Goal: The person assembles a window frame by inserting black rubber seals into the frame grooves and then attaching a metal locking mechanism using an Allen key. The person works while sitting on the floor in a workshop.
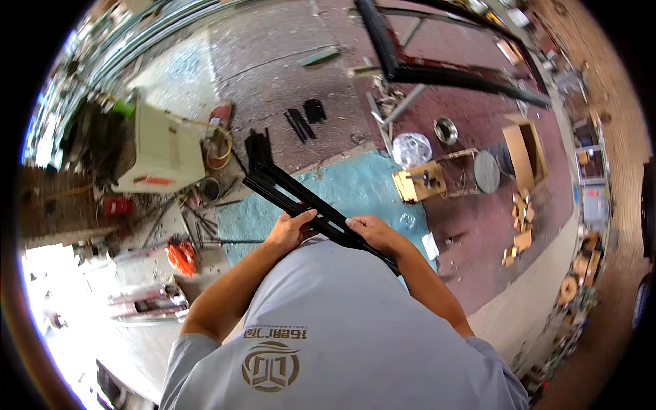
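Observation:
Several long black profile strips [301, 193] lie side by side at a slant in front of my body, from upper left to lower right. My left hand [292, 229] is closed on them near the middle, its thumb on top. Further along to the right, my right hand [372, 232] also grips the strips, thumb on the upper side. Their lower right ends pass beneath my right forearm and are partly hidden. Beyond the far left ends, more black pieces [258, 149] lie on the floor, close to shorter black strips [299, 125].
A blue-green mat [355, 171] lies below the strips. At the far right hangs or stands a large dark frame [437, 75]. Right of the mat are a wooden box [420, 181], a round-topped stool [486, 171] and a cardboard box [525, 154]. A pale cabinet [164, 150] stands left.

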Demonstrator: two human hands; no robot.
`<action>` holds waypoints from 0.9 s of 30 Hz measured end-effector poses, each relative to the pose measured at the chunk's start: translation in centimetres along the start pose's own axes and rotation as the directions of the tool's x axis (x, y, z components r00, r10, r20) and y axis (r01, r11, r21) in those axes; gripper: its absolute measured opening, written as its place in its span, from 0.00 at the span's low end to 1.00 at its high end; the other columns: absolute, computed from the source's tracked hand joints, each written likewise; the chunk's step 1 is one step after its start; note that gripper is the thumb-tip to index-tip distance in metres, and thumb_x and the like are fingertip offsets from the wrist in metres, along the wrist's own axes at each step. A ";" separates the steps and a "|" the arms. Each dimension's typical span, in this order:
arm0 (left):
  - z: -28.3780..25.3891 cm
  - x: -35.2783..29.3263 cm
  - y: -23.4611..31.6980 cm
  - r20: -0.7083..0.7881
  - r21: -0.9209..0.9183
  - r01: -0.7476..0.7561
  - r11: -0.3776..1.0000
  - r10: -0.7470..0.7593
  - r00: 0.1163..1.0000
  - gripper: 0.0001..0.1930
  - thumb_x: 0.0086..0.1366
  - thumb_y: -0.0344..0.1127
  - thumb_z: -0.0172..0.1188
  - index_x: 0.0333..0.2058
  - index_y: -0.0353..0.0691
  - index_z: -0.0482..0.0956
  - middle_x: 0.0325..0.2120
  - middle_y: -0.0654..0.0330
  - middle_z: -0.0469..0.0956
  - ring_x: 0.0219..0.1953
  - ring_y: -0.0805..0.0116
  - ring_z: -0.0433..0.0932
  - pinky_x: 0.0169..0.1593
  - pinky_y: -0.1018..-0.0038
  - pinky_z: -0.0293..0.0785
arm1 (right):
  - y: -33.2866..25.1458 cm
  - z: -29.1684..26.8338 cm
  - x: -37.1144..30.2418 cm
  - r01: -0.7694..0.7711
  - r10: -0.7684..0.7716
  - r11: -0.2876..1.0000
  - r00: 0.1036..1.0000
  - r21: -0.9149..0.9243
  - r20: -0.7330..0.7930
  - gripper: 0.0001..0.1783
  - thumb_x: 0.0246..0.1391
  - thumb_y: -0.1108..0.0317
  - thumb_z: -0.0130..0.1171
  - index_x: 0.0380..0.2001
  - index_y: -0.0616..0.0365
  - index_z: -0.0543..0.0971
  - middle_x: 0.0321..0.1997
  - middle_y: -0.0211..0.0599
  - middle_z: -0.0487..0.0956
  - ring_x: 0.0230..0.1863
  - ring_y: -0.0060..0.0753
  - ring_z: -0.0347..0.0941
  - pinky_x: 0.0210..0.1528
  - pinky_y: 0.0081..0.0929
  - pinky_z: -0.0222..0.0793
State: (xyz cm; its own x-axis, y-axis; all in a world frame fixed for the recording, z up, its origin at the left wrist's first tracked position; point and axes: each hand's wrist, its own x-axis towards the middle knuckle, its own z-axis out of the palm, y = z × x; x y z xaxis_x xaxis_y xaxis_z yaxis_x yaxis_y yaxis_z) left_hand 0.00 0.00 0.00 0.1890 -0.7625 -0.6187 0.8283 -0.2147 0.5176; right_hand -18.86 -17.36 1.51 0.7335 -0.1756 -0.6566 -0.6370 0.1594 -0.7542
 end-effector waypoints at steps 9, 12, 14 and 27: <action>17.1 4.2 -13.6 -0.031 0.324 0.251 0.912 -0.254 0.967 0.15 0.69 0.42 0.61 0.48 0.41 0.73 0.44 0.61 0.79 0.49 0.64 0.80 0.48 0.63 0.80 | 14.8 -8.6 -17.6 0.014 0.084 0.944 0.955 0.329 -0.284 0.15 0.67 0.60 0.53 0.39 0.61 0.81 0.24 0.24 0.75 0.26 0.17 0.67 0.30 0.19 0.65; 22.2 5.7 -19.0 0.040 0.378 0.335 0.863 -0.376 0.926 0.16 0.69 0.42 0.60 0.49 0.41 0.72 0.44 0.60 0.80 0.49 0.63 0.80 0.47 0.63 0.80 | 21.4 -10.8 -23.2 0.074 0.078 0.907 0.938 0.414 -0.338 0.14 0.67 0.61 0.53 0.41 0.62 0.80 0.25 0.26 0.76 0.26 0.17 0.69 0.30 0.20 0.68; 25.9 6.4 -22.0 0.030 0.455 0.366 0.812 -0.424 0.905 0.14 0.70 0.44 0.59 0.47 0.42 0.73 0.43 0.60 0.80 0.48 0.63 0.80 0.47 0.60 0.80 | 23.6 -11.7 -27.7 0.058 0.154 0.876 0.907 0.479 -0.393 0.14 0.67 0.62 0.53 0.42 0.63 0.80 0.25 0.27 0.76 0.25 0.17 0.69 0.28 0.19 0.67; 38.7 14.6 -30.1 0.001 0.642 0.417 0.643 -0.545 0.839 0.14 0.72 0.44 0.55 0.46 0.41 0.77 0.39 0.59 0.83 0.41 0.67 0.81 0.45 0.65 0.80 | 29.7 -17.9 -35.4 0.110 0.334 0.836 0.674 0.537 -0.658 0.17 0.64 0.58 0.54 0.38 0.63 0.80 0.20 0.25 0.72 0.16 0.16 0.63 0.19 0.19 0.58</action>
State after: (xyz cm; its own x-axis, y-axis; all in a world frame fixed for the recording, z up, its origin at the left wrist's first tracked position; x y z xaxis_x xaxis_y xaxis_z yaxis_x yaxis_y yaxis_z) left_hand -42.57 -28.23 -1.73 -0.2932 -0.5230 -0.8003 0.2728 -0.8480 0.4543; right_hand -68.02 -23.82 2.30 0.1258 -0.7048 -0.6982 -0.3249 0.6357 -0.7002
